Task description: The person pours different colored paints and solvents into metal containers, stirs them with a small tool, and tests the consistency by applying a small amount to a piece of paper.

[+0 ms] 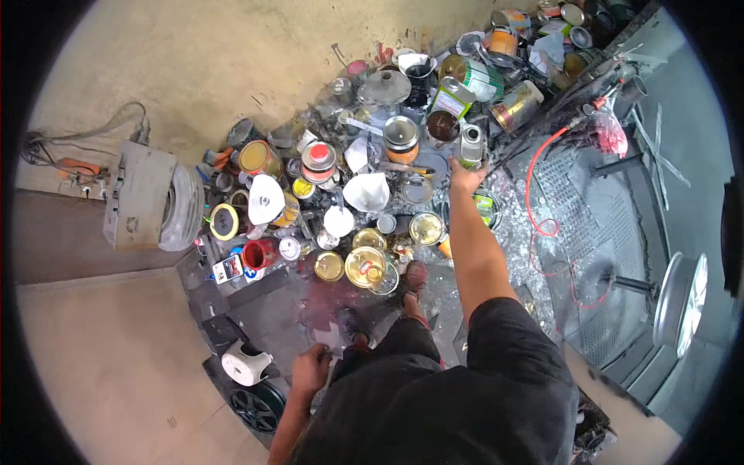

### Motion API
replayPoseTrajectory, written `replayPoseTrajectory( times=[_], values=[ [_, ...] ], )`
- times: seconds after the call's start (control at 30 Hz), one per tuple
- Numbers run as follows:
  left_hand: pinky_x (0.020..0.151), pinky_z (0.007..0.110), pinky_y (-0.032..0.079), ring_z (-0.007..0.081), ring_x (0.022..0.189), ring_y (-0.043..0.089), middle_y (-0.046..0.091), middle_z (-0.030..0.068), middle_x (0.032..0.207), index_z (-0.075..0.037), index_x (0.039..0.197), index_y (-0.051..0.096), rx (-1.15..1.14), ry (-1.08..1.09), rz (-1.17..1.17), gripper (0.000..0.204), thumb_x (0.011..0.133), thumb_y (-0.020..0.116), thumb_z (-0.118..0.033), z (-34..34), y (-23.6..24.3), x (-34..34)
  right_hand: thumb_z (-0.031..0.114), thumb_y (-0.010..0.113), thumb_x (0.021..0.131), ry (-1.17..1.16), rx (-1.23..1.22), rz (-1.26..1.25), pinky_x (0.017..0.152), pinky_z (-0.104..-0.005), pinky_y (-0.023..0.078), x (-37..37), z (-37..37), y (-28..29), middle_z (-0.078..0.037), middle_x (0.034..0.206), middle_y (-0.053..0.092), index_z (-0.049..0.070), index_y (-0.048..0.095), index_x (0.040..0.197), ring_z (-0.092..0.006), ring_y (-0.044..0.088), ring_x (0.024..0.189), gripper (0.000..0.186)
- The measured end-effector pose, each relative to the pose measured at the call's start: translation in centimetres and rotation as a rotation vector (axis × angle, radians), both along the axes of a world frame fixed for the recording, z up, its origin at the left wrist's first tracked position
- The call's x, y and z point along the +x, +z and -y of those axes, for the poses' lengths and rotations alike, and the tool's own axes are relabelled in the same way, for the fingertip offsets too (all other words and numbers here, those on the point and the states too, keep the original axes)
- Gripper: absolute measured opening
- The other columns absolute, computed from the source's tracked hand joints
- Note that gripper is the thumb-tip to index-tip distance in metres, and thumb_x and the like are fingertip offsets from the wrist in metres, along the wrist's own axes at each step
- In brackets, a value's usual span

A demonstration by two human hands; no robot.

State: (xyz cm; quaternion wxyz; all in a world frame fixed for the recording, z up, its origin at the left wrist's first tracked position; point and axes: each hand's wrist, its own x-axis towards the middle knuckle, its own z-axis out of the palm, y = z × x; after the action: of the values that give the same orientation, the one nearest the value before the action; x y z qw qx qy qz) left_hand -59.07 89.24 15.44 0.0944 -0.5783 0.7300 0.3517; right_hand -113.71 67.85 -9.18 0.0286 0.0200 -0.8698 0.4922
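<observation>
My right hand (467, 178) reaches forward, its fingers wrapped round a small rectangular metal can (471, 146) with a round spout and a green label. Just left of that can stands an open tin (442, 126) with dark brown contents, and behind it a green-and-white flat can (452, 98). My left hand (310, 369) hangs low beside my leg, fingers closed at the edge of a thin, pale grey sheet (328, 338); whether it is paper or cloth I cannot tell.
Paint tins crowd the floor by the wall, including an open red pot (260, 253), a white paper cup (366, 192) and gold lids (365, 266). A red hose (532, 174) curls at right near a wheel rim (680, 304). A white stool (246, 364) stands left.
</observation>
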Motion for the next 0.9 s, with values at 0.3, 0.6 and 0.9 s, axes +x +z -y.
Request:
replayPoseTrajectory(
  times=[0.3,0.6,0.9],
  values=[
    [0.075,0.050,0.054,0.0430,0.087,0.070,0.072,0.0214,0.089,-0.005,0.102,0.069,0.028,0.156,-0.059,0.015,0.091,0.067,-0.016,-4.3,0.7,-1.5,0.018,0.091,0.070,0.243,-0.308,0.032,0.090,-0.0413,0.052,-3.7,-6.0,0.0,-0.015,0.107,0.074,0.002,0.067,0.119,-0.0290,0.071,0.098,0.057],
    [0.072,0.051,0.052,0.0413,0.085,0.068,0.068,0.0197,0.089,-0.006,0.097,0.068,-0.243,-0.160,-0.188,0.010,0.090,0.067,-0.014,-7.9,-1.4,0.4,0.012,0.088,0.075,0.271,-0.416,0.202,0.090,-0.0342,0.052,5.0,-31.8,9.2,-0.013,0.110,0.074,-0.005,0.066,0.117,-0.0198,0.069,0.098,0.050],
    [0.078,0.052,0.054,0.0397,0.093,0.068,0.069,0.0154,0.103,-0.008,0.103,0.068,-0.262,-0.396,-0.102,0.015,0.090,0.068,-0.015,-12.9,-4.0,-1.4,0.014,0.088,0.073,0.032,-0.043,0.198,0.088,-0.0340,0.053,7.3,-55.2,16.3,-0.011,0.107,0.074,-0.003,0.068,0.116,-0.0194,0.070,0.096,0.050]
  ],
)
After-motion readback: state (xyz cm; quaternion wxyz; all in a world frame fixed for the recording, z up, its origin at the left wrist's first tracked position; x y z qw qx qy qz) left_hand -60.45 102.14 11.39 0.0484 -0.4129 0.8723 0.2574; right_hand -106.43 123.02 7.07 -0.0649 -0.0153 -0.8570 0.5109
